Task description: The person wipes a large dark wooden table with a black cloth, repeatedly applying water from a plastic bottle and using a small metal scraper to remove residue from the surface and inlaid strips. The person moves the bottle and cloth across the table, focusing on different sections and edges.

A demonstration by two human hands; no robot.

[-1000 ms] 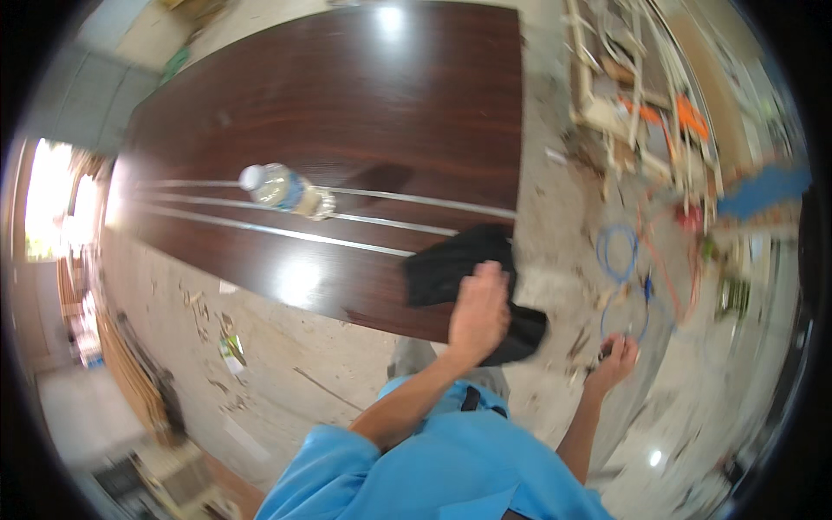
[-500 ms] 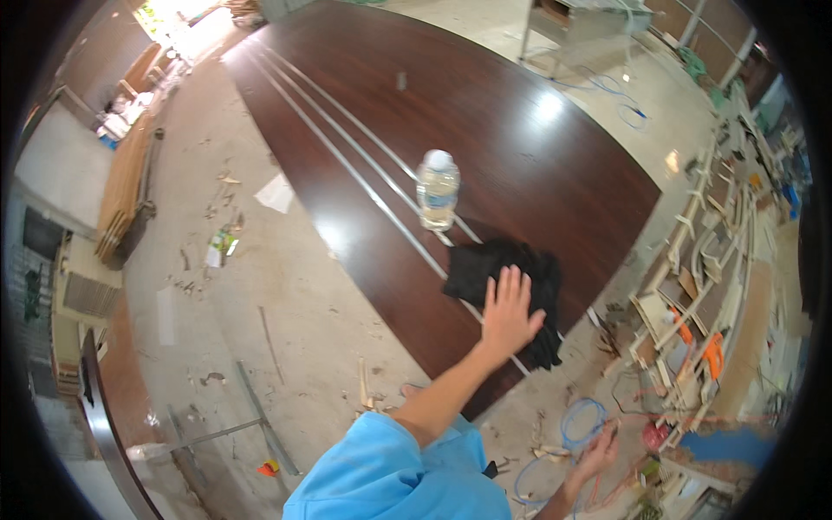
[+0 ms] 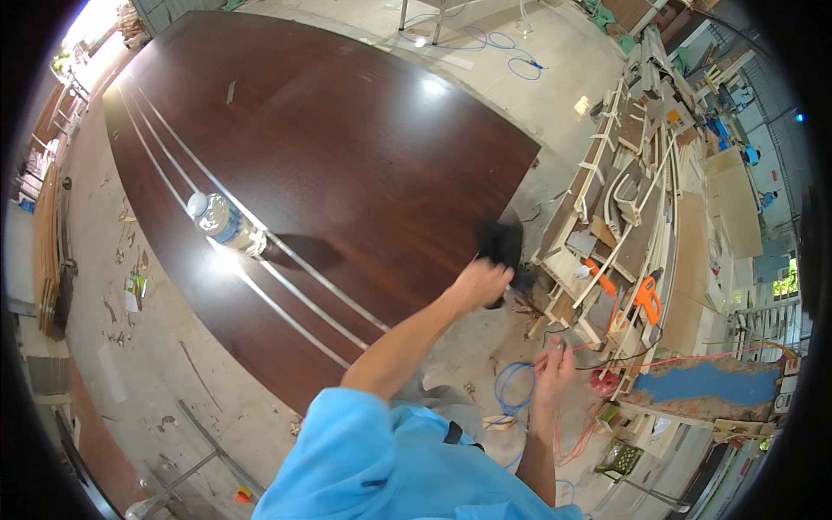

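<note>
My left hand (image 3: 481, 284) is closed round a bunched black cloth (image 3: 501, 244), which hangs over the right edge of a large dark-brown wood panel (image 3: 347, 165). The cloth is partly blurred. My right hand (image 3: 553, 368) is apart from the panel, over the floor at the right. Its fingers are curled together, and what they hold, if anything, is too small to name. On the panel's left part stands a clear plastic bottle (image 3: 227, 224) with a white cap and pale liquid inside. Three pale strips run lengthwise along the panel beside and under the bottle.
Wood offcuts and trim (image 3: 620, 199) are heaped at the right, with an orange tool (image 3: 647, 299) among them. A blue hose (image 3: 513, 387) coils on the floor near my right hand. Stacked brown boards (image 3: 48, 247) lean at the far left. Metal bars (image 3: 217, 446) lie at lower left.
My left hand lay flat on the cloth on the panel; now it grips the cloth at the panel's right edge. The view has turned right, and more of my right forearm shows.
</note>
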